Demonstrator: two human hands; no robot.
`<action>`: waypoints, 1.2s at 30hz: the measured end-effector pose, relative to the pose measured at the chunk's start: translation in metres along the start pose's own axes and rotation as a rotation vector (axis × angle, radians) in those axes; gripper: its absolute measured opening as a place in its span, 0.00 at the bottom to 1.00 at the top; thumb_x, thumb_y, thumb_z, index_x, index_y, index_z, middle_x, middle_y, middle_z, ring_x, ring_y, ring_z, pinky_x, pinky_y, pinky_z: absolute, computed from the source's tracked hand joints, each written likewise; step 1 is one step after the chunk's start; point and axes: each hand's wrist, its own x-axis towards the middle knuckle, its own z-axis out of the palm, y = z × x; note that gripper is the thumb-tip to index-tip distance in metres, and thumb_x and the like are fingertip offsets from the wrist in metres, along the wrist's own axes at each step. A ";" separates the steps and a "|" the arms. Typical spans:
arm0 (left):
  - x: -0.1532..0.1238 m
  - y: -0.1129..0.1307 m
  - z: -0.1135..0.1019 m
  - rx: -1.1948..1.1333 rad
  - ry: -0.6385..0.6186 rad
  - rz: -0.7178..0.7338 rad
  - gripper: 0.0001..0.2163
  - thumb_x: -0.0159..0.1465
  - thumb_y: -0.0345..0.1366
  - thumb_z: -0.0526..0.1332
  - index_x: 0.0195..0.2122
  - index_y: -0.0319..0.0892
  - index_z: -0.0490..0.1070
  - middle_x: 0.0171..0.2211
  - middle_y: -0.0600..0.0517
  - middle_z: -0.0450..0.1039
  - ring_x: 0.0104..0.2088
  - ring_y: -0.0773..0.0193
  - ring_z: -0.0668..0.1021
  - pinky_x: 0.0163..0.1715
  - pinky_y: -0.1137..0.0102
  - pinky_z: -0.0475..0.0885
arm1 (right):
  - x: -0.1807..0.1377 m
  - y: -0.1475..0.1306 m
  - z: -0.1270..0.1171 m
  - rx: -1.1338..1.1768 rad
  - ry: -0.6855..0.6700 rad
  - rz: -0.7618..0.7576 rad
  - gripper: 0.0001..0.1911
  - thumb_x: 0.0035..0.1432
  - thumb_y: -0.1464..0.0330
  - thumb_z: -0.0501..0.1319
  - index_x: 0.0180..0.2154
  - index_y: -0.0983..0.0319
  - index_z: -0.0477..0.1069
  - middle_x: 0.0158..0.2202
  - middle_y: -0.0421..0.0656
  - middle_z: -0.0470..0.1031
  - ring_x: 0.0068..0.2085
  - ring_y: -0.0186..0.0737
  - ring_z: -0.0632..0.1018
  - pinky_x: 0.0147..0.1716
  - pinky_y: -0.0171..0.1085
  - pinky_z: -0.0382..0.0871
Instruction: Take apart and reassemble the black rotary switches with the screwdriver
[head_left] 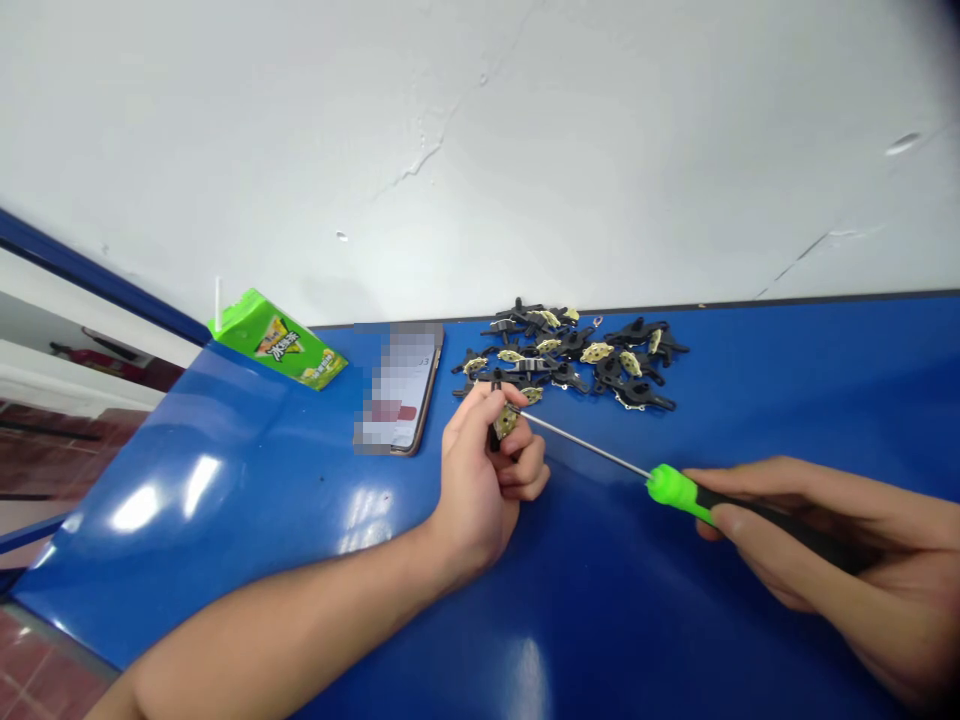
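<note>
My left hand pinches a small black plastic part with a cream speckled insert between its fingers and thumb. My right hand grips a screwdriver with a green and black handle. Its thin steel shaft runs left across the blue tabletop, and the tip ends at the held part. Just beyond my left hand lies a loose pile of similar black-and-cream parts. My fingers hide part of the held piece.
A smartphone with a blurred screen lies left of the pile, and a green drink carton with a straw lies on its side beyond it. The glossy blue table meets a white wall at the back.
</note>
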 end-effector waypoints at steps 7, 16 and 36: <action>0.002 0.000 -0.002 -0.007 -0.020 -0.012 0.14 0.68 0.47 0.71 0.38 0.45 0.71 0.22 0.64 0.53 0.18 0.74 0.50 0.17 0.78 0.50 | -0.002 -0.001 -0.001 0.004 0.008 0.024 0.17 0.58 0.50 0.79 0.43 0.53 0.91 0.28 0.47 0.82 0.16 0.34 0.67 0.09 0.32 0.58; 0.002 -0.002 -0.002 0.136 0.028 0.124 0.09 0.68 0.42 0.71 0.40 0.44 0.76 0.22 0.64 0.53 0.18 0.75 0.52 0.18 0.79 0.49 | 0.007 -0.009 0.000 -0.006 -0.028 0.022 0.14 0.58 0.50 0.78 0.38 0.52 0.90 0.25 0.46 0.81 0.16 0.36 0.71 0.12 0.30 0.62; 0.008 -0.004 -0.003 0.314 0.073 0.264 0.11 0.69 0.44 0.71 0.43 0.43 0.77 0.19 0.65 0.56 0.17 0.74 0.57 0.16 0.79 0.54 | 0.006 -0.014 0.006 -0.296 0.172 -0.262 0.15 0.61 0.46 0.76 0.42 0.46 0.84 0.44 0.41 0.84 0.40 0.48 0.85 0.42 0.46 0.78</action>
